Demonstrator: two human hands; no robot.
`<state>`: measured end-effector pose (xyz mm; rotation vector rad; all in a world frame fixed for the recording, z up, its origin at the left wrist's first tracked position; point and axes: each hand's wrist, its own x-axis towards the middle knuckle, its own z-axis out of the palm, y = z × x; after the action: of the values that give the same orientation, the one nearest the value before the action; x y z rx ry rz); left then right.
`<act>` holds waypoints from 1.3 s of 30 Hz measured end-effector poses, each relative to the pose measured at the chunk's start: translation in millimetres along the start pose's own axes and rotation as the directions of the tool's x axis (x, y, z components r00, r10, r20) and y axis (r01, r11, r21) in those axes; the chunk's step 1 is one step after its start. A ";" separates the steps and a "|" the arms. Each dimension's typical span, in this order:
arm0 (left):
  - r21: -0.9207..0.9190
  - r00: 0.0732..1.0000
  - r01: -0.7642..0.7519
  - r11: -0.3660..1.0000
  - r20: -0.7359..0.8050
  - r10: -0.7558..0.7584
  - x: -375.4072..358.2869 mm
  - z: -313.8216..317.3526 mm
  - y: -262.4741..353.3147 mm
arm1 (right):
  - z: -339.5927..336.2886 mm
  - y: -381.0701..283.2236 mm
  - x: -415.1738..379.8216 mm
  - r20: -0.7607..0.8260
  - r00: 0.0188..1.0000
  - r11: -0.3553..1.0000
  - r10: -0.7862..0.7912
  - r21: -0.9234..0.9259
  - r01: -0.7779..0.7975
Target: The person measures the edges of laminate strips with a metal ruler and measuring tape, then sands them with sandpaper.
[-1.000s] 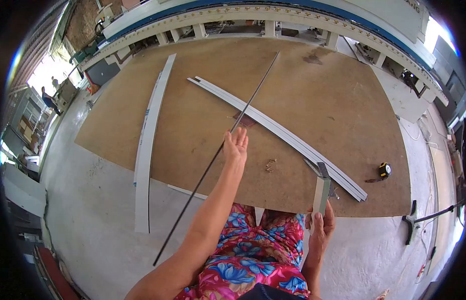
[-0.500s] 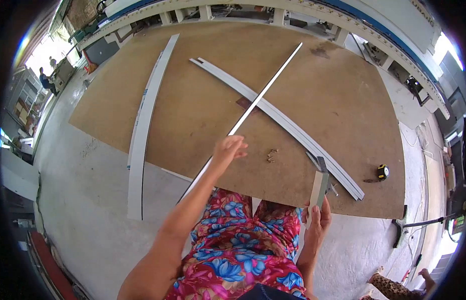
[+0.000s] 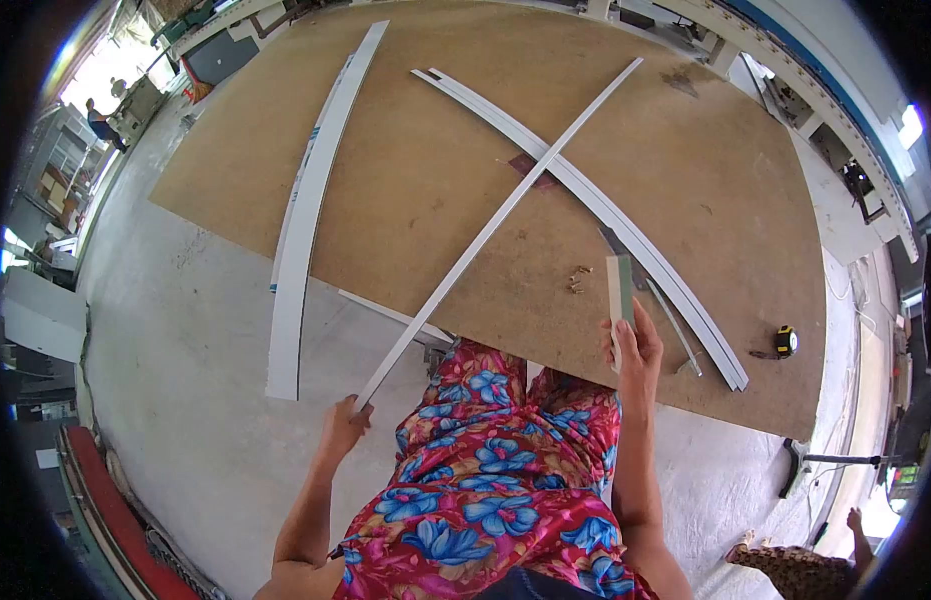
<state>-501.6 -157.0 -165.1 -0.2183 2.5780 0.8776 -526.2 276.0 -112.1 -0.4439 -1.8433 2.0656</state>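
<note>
My left hand [image 3: 343, 428] is closed on the near end of a long narrow white strip [image 3: 485, 235]. The strip reaches away over the brown board and crosses a pair of white profile lengths [image 3: 625, 225]. In my right hand [image 3: 637, 350] is a slim cream-and-green block [image 3: 619, 290], held upright over the board's near edge. Just beyond the block lies a dark flat piece [image 3: 613, 241], partly hidden. A thin metal rod or tool [image 3: 675, 325] lies to the right of that hand. Several small brass-coloured pieces [image 3: 577, 280] lie left of the block.
The large brown board [image 3: 435, 190] fills the work area. Wide white panels [image 3: 310, 220] overhang its left edge. A yellow-black tape measure [image 3: 785, 341] sits at the right. A machine frame [image 3: 815, 120] stands behind. Another person's patterned clothing [image 3: 800, 570] shows at bottom right.
My left hand has gone from partway along the strip to its near end and is closed there. The strip has turned its white face up. My right hand has lifted the block forward.
</note>
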 end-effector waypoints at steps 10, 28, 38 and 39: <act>-0.182 0.888 -0.452 0.873 -0.183 0.422 61.3 3.5 120.7 | 28.1 -5.1 67.8 0.114 0.993 0.998 0.012 0.055 -0.019; -0.470 0.913 -0.350 0.811 0.025 0.408 78.9 16.6 215.7 | 83.3 4.1 187.5 0.098 0.987 0.969 0.128 -0.225 -0.103; -0.486 0.926 -0.343 0.803 -0.034 0.375 93.7 7.9 193.4 | 91.1 21.8 143.7 0.225 0.963 0.942 0.146 -0.329 -0.066; -0.493 0.931 -0.325 0.807 -0.016 0.365 90.9 3.5 194.8 | 91.3 18.5 130.1 0.250 0.959 0.942 0.132 -0.332 -0.043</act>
<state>-635.8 -2.4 -99.3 0.1565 2.3068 1.6396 -683.9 251.1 -121.5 -0.3431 -2.3830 1.9611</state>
